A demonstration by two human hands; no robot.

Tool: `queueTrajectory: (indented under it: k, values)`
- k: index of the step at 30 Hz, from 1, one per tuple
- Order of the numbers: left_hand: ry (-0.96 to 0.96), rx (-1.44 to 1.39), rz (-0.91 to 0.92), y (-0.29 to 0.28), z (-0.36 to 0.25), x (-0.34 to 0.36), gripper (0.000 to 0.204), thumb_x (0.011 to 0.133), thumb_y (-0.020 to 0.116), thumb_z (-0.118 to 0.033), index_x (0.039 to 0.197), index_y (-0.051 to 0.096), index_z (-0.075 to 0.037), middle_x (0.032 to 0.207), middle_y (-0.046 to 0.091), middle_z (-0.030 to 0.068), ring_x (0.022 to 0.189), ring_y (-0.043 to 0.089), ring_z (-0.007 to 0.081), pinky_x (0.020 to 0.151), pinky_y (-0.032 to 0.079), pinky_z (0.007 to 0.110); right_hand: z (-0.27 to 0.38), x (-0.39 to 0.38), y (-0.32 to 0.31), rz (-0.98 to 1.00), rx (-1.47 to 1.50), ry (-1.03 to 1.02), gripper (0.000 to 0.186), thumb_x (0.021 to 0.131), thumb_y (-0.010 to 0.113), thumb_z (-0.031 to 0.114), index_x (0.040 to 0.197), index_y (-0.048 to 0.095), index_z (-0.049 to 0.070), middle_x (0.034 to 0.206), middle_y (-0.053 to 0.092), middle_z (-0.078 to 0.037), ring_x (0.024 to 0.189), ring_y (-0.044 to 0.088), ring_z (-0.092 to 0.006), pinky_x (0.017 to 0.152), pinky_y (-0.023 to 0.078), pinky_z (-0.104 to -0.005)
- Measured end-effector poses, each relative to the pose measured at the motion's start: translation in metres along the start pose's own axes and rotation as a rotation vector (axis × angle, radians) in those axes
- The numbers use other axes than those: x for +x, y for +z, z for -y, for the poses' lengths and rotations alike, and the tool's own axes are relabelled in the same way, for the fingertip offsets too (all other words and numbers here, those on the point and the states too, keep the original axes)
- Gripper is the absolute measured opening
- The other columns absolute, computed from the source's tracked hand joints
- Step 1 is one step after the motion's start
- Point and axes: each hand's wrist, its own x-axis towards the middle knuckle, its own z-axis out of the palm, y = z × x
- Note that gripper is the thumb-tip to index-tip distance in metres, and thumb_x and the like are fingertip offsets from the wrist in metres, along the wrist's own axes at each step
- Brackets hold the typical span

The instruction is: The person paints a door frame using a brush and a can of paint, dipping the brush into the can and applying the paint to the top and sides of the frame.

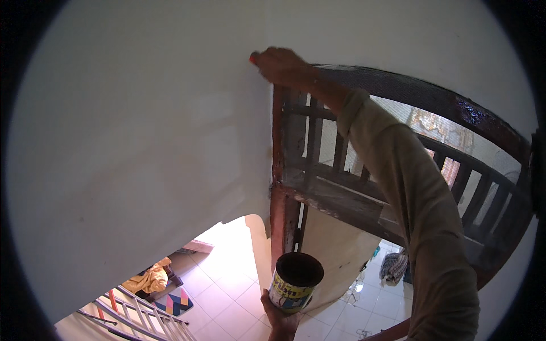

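My left hand (281,320) grips a tin can (292,284) from below and the side. The can has a yellow, white and blue label. Its open mouth looks dark, and I cannot see what is inside. Stretched far up, my right hand (282,64) is closed around a small tool with a red and dark end (253,57). Most of that tool is hidden by my fingers, so its kind is unclear. It is at the corner where the white wall (142,113) meets the other wall, just above the dark wooden frame (277,125).
A dark wooden window grille with bars (341,145) and mesh fills the right side. Below, a metal ladder (148,315) stands at lower left, near a yellow cloth (151,278) and a patterned mat (175,301). White floor tiles (227,307) lie far below, with a bundle (393,267) at right.
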Motion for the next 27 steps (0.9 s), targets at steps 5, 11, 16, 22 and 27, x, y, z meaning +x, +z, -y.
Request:
queueTrajectory:
  k: [5,11,16,22,27]
  values:
    - [0.002,-0.026,0.009,0.003,-0.001,-0.003,0.074,0.099,0.035,-0.065,0.148,0.047,-0.011,0.143,0.056,0.0157,0.129,0.056,0.0393,0.108,0.044,0.061,0.001,0.039,-0.04,0.217,-0.167,0.124,0.023,0.091,0.064,0.016,0.111,0.062,0.004,0.089,0.069,-0.015,0.09,0.068,-0.0339,0.08,0.054,-0.046]
    - [0.006,-0.059,0.022,-0.003,0.003,0.001,0.073,0.099,0.037,-0.064,0.147,0.048,-0.01,0.142,0.057,0.016,0.129,0.056,0.0383,0.11,0.044,0.058,-0.01,0.032,-0.054,0.296,-0.017,0.248,0.023,0.093,0.066,0.02,0.105,0.064,0.001,0.091,0.071,-0.019,0.089,0.071,-0.0382,0.081,0.054,-0.0476]
    - [0.009,-0.003,0.004,-0.024,0.011,0.013,0.073,0.098,0.032,-0.066,0.149,0.047,-0.016,0.143,0.057,0.0142,0.126,0.058,0.0412,0.099,0.047,0.068,-0.009,0.036,-0.063,0.245,0.008,0.254,0.025,0.091,0.069,0.02,0.107,0.065,0.0,0.088,0.072,-0.02,0.087,0.071,-0.0378,0.08,0.055,-0.047]
    - [-0.022,-0.102,0.043,-0.013,0.007,0.009,0.07,0.1,0.041,-0.062,0.147,0.047,-0.011,0.14,0.058,0.0143,0.127,0.058,0.0369,0.109,0.045,0.055,-0.016,0.022,-0.08,0.295,-0.009,0.265,0.026,0.091,0.07,0.021,0.109,0.068,0.001,0.094,0.073,-0.02,0.09,0.072,-0.0371,0.083,0.055,-0.0457]
    - [-0.076,-0.108,-0.027,-0.008,0.008,0.01,0.069,0.099,0.041,-0.063,0.147,0.049,-0.014,0.138,0.06,0.0133,0.125,0.06,0.0354,0.109,0.046,0.053,-0.016,0.014,-0.097,0.315,-0.005,0.317,0.025,0.09,0.068,0.02,0.107,0.068,0.001,0.095,0.072,-0.021,0.093,0.071,-0.0366,0.085,0.055,-0.0471]
